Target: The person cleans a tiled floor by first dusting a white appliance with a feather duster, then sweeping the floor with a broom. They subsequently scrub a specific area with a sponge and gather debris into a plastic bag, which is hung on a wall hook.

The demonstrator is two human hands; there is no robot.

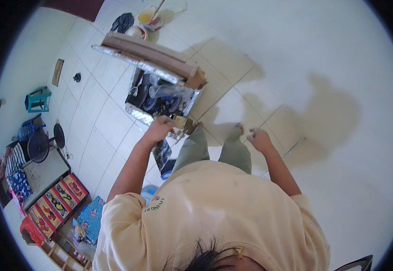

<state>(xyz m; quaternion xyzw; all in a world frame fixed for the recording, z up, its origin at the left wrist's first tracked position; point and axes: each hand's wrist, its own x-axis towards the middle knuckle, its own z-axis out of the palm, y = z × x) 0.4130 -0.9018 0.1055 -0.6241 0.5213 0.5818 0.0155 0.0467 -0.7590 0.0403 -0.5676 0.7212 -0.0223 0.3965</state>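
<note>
My left hand (162, 128) is over the near edge of a foil-lined box (138, 113), its fingers curled beside a small yellowish-brown block-like object (182, 122). Blur hides whether the fingers grip it. Inside the box lie dark and blue items and clear plastic (164, 91). A long brown cardboard-like panel (149, 54) with a foil edge rises along the box's far side. Out to the right, my right hand (260, 139) hangs above the floor beside my leg. Its fingers are curled in, and no object shows in them.
Beyond the box stand a bucket (146, 16) with a stick in it and a black bag (122, 22). To the left are a teal stool (39, 99), a fan (38, 146) and a red-edged drawer unit (57, 205). A dark flat piece (163, 156) lies by my left leg.
</note>
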